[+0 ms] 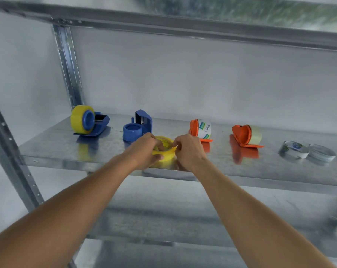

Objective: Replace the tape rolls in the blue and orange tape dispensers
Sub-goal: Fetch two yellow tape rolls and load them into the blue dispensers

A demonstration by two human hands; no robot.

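A yellow tape roll [164,154] lies flat near the front edge of the metal shelf [67,151]. My left hand [144,151] grips its left side, thumb on the outer wall and fingers over the top. My right hand [187,149] pinches at the roll's right rim. Just behind stands an empty blue dispenser [137,128] on its side with its hub facing up. Further left, a second blue dispenser [90,121] carries a yellow roll. Two orange dispensers [199,130] [247,135] with rolls stand to the right.
Two clear tape rolls [294,149] [321,154] lie flat at the shelf's right end. A perforated metal upright [69,68] rises at the back left, and another shelf board [183,26] hangs overhead. A lower shelf [183,215] shows beneath my arms.
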